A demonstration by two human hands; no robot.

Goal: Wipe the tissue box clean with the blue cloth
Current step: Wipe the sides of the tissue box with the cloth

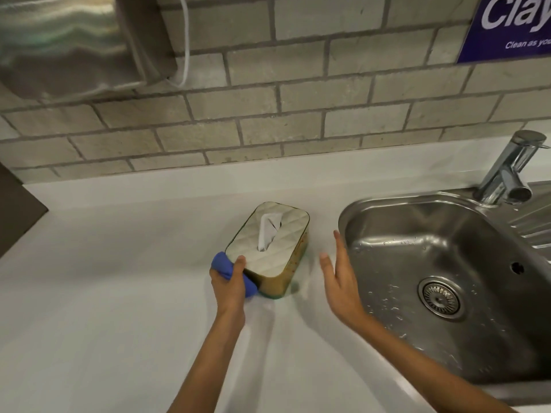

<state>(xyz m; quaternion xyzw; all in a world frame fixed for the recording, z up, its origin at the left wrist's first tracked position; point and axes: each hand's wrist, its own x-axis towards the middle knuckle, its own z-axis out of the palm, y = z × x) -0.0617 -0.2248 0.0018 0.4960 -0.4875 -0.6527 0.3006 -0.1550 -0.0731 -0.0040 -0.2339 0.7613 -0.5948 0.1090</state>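
The tissue box [277, 248] stands on the white counter, with a quilted white top, a tissue sticking out of its slot and stained yellowish sides. My left hand [229, 281] grips the bunched blue cloth [222, 262] and presses it against the box's near left corner, thumb resting on the top edge. My right hand [340, 278] hovers to the right of the box, fingers spread, holding nothing and not touching the box.
A steel sink [447, 281] with a wet basin lies just right of my right hand, its tap [507, 171] at the back. A metal dispenser [68, 40] hangs on the tiled wall upper left. White counter [119, 278] stretches to the left.
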